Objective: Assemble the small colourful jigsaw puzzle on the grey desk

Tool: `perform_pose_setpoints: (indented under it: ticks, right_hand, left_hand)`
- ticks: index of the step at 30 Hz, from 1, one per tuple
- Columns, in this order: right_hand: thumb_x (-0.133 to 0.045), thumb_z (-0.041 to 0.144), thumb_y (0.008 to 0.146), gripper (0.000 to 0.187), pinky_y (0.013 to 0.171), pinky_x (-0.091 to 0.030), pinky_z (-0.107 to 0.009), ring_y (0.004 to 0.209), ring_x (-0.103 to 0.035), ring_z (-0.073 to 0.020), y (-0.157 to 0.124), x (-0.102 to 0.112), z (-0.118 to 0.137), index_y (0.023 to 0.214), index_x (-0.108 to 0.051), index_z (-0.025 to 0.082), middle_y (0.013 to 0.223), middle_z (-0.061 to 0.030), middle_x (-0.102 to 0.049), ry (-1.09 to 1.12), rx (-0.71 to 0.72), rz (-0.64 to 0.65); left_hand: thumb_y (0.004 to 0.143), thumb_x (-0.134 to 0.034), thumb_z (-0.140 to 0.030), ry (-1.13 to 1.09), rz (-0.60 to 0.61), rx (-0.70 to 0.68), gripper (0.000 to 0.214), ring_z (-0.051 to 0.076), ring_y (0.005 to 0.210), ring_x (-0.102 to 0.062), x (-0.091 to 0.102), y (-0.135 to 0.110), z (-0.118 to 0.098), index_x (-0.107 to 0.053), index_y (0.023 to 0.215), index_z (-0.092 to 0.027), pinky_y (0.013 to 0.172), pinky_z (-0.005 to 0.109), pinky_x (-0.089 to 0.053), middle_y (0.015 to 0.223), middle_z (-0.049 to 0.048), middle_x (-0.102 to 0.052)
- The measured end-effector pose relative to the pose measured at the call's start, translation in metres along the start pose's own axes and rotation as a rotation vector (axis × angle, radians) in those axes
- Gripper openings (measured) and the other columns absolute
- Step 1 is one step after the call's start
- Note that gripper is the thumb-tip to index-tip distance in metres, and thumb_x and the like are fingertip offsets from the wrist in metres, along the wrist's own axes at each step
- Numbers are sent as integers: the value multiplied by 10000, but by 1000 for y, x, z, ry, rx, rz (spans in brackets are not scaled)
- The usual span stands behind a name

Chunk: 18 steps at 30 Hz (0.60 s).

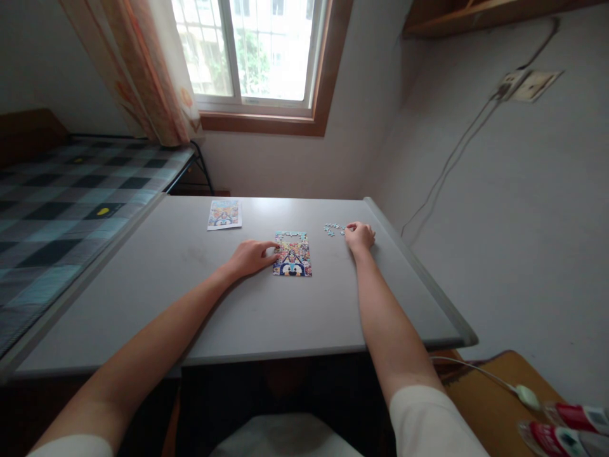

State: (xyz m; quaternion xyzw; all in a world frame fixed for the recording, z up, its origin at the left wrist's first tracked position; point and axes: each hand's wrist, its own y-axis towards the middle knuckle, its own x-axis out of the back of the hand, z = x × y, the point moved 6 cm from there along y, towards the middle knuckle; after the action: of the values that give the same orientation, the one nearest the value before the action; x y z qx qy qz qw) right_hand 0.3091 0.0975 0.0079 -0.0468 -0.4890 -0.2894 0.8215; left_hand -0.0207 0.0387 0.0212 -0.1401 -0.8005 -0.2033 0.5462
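Note:
A nearly filled jigsaw puzzle (292, 255) lies flat on the table, showing a blue cartoon face at its near end and a gap near its far edge. My left hand (252, 257) rests at the puzzle's left side, thumb and forefinger apart and touching its edge. To the right is a small cluster of loose light-blue puzzle pieces (332, 230). My right hand (360, 237) is at the right side of this cluster, fingers bent and closed together. Whatever is between those fingertips is hidden.
The grey-white table (228, 324) carries a printed picture sheet (225, 214) at the far left. A bed (95, 184) stands left and a window (252, 51) is ahead. At lower right, red-labelled bottles (566, 438) and a white cable (476, 368) lie on a brown surface (514, 374).

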Motion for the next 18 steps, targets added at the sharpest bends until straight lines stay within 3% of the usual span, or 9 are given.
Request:
perform_pose_setpoints:
  ticks: [18]
  right_hand:
    - [-528, 221, 815, 260, 888, -414, -381, 1012, -530, -266, 0, -2, -1, 1006, -705, 235, 1077, -93, -639, 21, -6, -14]
  left_hand:
    - [878, -492, -566, 8, -6, 1, 445, 144, 585, -563, 0, 0, 1, -706, 1131, -267, 571, 242, -329, 632, -15, -619]
